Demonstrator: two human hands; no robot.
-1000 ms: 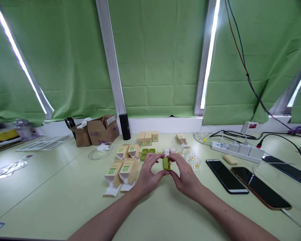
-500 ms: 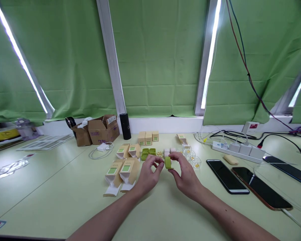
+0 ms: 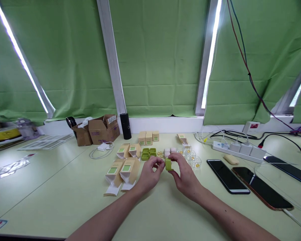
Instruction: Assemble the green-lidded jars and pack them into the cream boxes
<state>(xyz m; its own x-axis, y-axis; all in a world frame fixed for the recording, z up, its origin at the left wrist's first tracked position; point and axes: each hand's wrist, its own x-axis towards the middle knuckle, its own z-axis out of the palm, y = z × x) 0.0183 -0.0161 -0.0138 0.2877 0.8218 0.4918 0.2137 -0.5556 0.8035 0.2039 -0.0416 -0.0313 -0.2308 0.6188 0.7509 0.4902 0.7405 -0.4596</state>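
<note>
My right hand (image 3: 185, 176) pinches a small green case (image 3: 168, 164) just above the table, fingers curled round it. My left hand (image 3: 149, 174) is beside it, thumb and fingertips pinched at the case's left edge on something too small to make out. Behind the hands lie several open green cases (image 3: 148, 154), two pale pink blocks (image 3: 170, 151) and several clear plastic cups with yellow pieces (image 3: 192, 158). Open tan cartons with green labels (image 3: 122, 170) lie to the left, and three closed small cartons (image 3: 148, 137) stand further back.
Two black phones (image 3: 243, 180) lie at the right, with a white power strip (image 3: 239, 148) and cables behind. Brown cardboard boxes (image 3: 97, 130) and a black cylinder (image 3: 125, 126) stand at the back left by the window sill. A white charger with cord (image 3: 101, 149) lies nearby.
The left hand let go of the green case's side and drew its fingers into a pinch. The right hand kept the case and turned it slightly.
</note>
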